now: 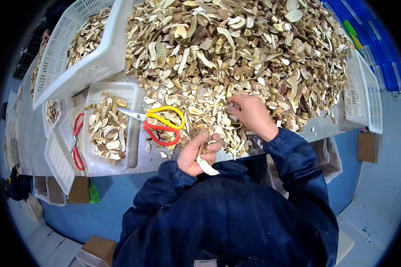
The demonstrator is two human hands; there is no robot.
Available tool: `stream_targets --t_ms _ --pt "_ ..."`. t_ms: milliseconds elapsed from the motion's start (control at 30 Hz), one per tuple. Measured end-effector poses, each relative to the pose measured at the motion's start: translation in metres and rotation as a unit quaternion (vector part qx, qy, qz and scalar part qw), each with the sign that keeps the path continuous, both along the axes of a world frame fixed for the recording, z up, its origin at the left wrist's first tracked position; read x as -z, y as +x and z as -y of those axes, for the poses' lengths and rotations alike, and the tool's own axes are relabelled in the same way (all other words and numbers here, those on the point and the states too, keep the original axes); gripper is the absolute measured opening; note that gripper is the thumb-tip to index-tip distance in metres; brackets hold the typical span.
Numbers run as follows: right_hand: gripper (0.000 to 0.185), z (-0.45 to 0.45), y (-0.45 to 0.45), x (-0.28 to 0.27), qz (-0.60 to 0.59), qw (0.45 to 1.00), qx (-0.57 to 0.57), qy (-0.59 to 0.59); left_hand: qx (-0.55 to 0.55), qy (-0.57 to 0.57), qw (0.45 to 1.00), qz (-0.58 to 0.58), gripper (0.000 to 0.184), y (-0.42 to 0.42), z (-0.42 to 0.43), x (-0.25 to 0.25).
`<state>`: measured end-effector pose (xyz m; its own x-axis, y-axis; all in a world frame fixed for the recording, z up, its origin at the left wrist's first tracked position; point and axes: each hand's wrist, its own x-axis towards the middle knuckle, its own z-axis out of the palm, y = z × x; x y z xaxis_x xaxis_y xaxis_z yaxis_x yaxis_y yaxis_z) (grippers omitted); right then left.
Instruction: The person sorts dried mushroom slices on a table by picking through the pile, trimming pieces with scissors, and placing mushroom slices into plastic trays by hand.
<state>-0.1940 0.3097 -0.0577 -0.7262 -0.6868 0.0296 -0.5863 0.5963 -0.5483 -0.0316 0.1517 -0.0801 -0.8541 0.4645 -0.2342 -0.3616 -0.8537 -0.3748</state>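
My left hand (pixel 197 153), palm up near the table's front edge, is closed around several dried mushroom slices (pixel 207 167); a pale one sticks out below the fingers. To its right, my right hand (pixel 253 115) rests at the near edge of a large heap of dried mushroom slices (pixel 240 49). Its fingers are curled together at the tips, and what they pinch is too small to make out. Scissors (pixel 165 125) with one yellow and one red handle lie left of my hands, blades over the rim of a white tray (pixel 131 153) holding mushroom slices.
A large white slotted basket (pixel 87 73) with slices stands at the back left. Red-handled scissors (pixel 77 144) lie beside a small white basket lid (pixel 60 162). Another white basket (pixel 365 91) is at the right table end, with blue crates (pixel 383 49) behind it.
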Motion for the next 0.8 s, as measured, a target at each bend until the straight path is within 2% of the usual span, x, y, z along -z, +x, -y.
stream_targets --t_ms 67,167,267,367,400,433,467,533,633,667,733,767,800 --pt "0.011 0.006 0.005 0.0 -0.061 0.996 -0.013 0.058 -0.003 0.006 1.0 -0.005 0.015 0.001 0.002 0.0" --pt "0.009 0.009 0.004 -0.001 -0.038 0.989 -0.02 0.142 -0.008 0.001 1.0 -0.001 0.015 0.001 0.004 -0.001" --pt "0.011 0.0 -0.001 -0.005 -0.022 0.996 -0.042 0.074 -0.008 0.004 1.0 -0.007 0.016 -0.001 0.004 -0.001" --pt "0.006 -0.008 -0.006 -0.009 0.191 0.978 -0.005 -0.086 -0.004 0.01 1.0 -0.003 0.016 -0.001 0.003 0.002" --pt "0.005 -0.012 -0.008 -0.011 0.26 0.956 0.008 -0.138 -0.003 0.013 1.0 0.0 0.016 -0.001 0.003 0.003" --pt "0.005 -0.024 -0.016 -0.016 0.459 0.864 0.054 -0.199 -0.002 0.015 1.0 -0.001 0.016 0.0 0.002 0.003" --pt "0.005 -0.032 -0.018 -0.012 0.539 0.78 0.032 -0.317 -0.002 0.018 1.0 -0.001 0.016 0.0 0.003 0.005" --pt "0.007 -0.024 -0.013 -0.027 0.565 0.742 0.052 -0.358 0.0 0.014 1.0 -0.004 0.016 -0.001 0.003 0.007" --pt "0.009 -0.008 -0.007 -0.014 0.434 0.881 0.055 -0.179 0.01 -0.004 1.0 -0.004 0.017 0.0 0.002 0.008" --pt "0.013 0.0 -0.005 0.003 0.235 0.954 -0.01 -0.184 0.013 -0.009 1.0 -0.005 0.017 0.001 0.002 0.007" --pt "0.017 0.014 0.002 -0.01 0.189 0.981 0.014 -0.048 0.014 -0.01 1.0 -0.008 0.018 0.001 0.001 0.007" --pt "0.018 0.018 0.003 -0.002 0.092 0.995 -0.018 -0.024 0.012 -0.006 1.0 -0.009 0.018 0.001 0.001 0.008" --pt "0.018 0.02 0.003 0.0 0.072 0.997 -0.021 -0.002 0.01 -0.003 1.0 -0.011 0.018 0.002 0.001 0.008"
